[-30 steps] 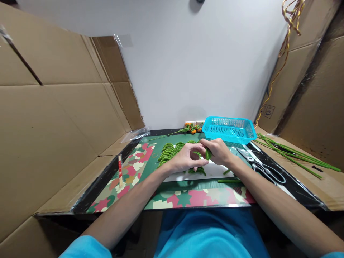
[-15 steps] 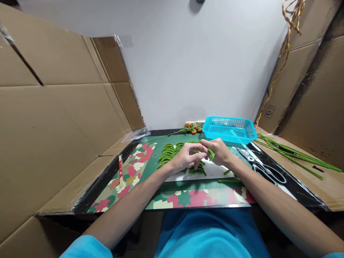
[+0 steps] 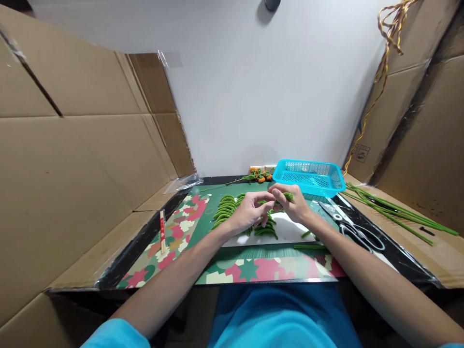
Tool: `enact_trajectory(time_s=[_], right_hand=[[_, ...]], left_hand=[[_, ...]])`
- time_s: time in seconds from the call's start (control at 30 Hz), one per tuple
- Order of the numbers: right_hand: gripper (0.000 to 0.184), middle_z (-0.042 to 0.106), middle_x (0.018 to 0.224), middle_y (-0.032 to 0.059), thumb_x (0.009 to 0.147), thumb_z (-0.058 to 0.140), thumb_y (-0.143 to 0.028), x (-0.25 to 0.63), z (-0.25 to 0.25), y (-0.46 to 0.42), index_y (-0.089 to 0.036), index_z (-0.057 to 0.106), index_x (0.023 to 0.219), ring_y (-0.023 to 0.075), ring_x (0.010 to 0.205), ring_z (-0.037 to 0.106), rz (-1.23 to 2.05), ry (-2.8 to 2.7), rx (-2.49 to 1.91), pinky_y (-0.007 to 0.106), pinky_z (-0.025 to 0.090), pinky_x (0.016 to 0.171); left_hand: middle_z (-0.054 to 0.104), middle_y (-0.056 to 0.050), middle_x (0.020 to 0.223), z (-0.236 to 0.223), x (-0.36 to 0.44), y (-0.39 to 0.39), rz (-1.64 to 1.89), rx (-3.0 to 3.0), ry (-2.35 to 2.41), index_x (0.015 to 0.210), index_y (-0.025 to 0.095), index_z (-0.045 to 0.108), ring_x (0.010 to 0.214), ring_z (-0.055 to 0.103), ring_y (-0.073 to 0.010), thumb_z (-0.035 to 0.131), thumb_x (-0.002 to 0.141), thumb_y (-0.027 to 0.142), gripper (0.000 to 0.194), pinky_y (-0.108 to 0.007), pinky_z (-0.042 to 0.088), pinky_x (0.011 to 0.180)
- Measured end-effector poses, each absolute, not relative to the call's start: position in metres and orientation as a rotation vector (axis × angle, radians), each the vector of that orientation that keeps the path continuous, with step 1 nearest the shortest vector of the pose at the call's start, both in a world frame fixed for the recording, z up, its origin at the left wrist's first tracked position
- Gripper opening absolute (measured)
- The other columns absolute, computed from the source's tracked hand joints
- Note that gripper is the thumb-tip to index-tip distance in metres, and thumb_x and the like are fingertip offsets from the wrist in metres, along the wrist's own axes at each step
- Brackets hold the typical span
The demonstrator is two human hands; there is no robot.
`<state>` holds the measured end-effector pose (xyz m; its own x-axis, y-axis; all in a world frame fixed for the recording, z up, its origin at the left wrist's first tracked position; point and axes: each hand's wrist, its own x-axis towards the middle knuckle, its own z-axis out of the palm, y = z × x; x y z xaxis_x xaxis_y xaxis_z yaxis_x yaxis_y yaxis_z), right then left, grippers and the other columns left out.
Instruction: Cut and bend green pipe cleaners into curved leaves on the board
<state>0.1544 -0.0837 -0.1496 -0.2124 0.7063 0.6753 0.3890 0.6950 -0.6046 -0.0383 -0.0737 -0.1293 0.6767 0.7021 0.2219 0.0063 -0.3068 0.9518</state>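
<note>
My left hand [image 3: 250, 211] and my right hand [image 3: 294, 204] meet over the middle of the green mat [image 3: 203, 223]. Together their fingertips pinch a short bent green pipe cleaner [image 3: 287, 196], which pokes out above my right fingers. Below the hands lies a small pile of bent green pieces [image 3: 266, 229] on a white sheet [image 3: 290, 232]. Rows of finished bent green pieces [image 3: 224, 210] lie just left of my left hand.
A turquoise plastic basket [image 3: 308, 176] stands behind the hands. Scissors [image 3: 353, 227] lie to the right, long green stems [image 3: 391, 210] beyond them. A straight green piece [image 3: 309, 246] lies near the front. Wrapped chopsticks [image 3: 162, 231] lie left. Orange-flowered stem [image 3: 253, 175] at back. Cardboard walls enclose both sides.
Both hands have risen slightly off the white sheet, and the green piece in my fingers has turned from hanging down to lying nearly level above my right fingers.
</note>
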Motion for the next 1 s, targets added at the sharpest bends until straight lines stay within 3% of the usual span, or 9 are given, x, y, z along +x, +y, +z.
enact_trajectory(time_s=[0.13, 0.37, 0.53, 0.63, 0.8, 1.0], right_hand=[[0.050, 0.069, 0.058, -0.0004, 0.106, 0.044, -0.065, 0.152, -0.150, -0.083, -0.022, 0.068, 0.100, 0.0202, 0.051, 0.068, 0.349, -1.816, -0.896, 0.029, 0.045, 0.055], [0.042, 0.071, 0.061, -0.0019, 0.106, 0.052, -0.058, 0.149, -0.152, -0.084, -0.021, 0.064, 0.123, 0.0184, 0.049, 0.063, 0.232, -1.817, -0.942, 0.027, 0.041, 0.057], [0.049, 0.057, 0.050, -0.0039, 0.110, 0.038, -0.055, 0.152, -0.153, -0.084, -0.021, 0.072, 0.107, 0.0156, 0.043, 0.049, 0.028, -1.835, -1.030, 0.027, 0.032, 0.055], [0.055, 0.056, 0.051, -0.0013, 0.111, 0.033, -0.052, 0.153, -0.156, -0.083, -0.020, 0.075, 0.095, 0.0157, 0.044, 0.047, -0.040, -1.839, -1.049, 0.029, 0.029, 0.055], [0.046, 0.057, 0.051, -0.0017, 0.110, 0.039, -0.045, 0.153, -0.160, -0.079, -0.017, 0.076, 0.107, 0.0150, 0.043, 0.046, -0.150, -1.801, -1.094, 0.028, 0.029, 0.055], [0.040, 0.063, 0.054, -0.0010, 0.108, 0.047, -0.043, 0.157, -0.162, -0.074, -0.017, 0.077, 0.111, 0.0144, 0.045, 0.052, -0.265, -1.789, -1.100, 0.026, 0.032, 0.055]], left_hand=[[0.074, -0.007, 0.098, -0.129, -0.039, -0.074, 0.743, 1.724, 0.556, 0.119, 0.014, 0.069, 0.048, 0.066, -0.0114, 0.076, 0.091, 0.048, 0.045, -0.017, 0.041, 0.035], [0.072, -0.004, 0.091, -0.133, -0.038, -0.072, 0.802, 1.737, 0.596, 0.105, 0.014, 0.067, 0.045, 0.064, -0.0102, 0.081, 0.085, 0.043, 0.038, -0.017, 0.040, 0.033], [0.071, -0.002, 0.086, -0.133, -0.038, -0.070, 0.890, 1.714, 0.653, 0.102, 0.015, 0.064, 0.043, 0.061, -0.0091, 0.081, 0.084, 0.053, 0.045, -0.017, 0.036, 0.033], [0.069, 0.000, 0.083, -0.132, -0.039, -0.068, 0.972, 1.697, 0.701, 0.099, 0.016, 0.061, 0.039, 0.058, -0.0078, 0.081, 0.083, 0.057, 0.048, -0.017, 0.032, 0.031], [0.064, 0.003, 0.076, -0.132, -0.038, -0.064, 1.106, 1.702, 0.767, 0.094, 0.017, 0.059, 0.036, 0.052, -0.0061, 0.078, 0.083, 0.062, 0.050, -0.018, 0.030, 0.031], [0.065, 0.001, 0.079, -0.133, -0.040, -0.062, 1.168, 1.796, 0.831, 0.088, 0.016, 0.060, 0.038, 0.050, -0.0053, 0.080, 0.081, 0.056, 0.045, -0.020, 0.036, 0.034]])
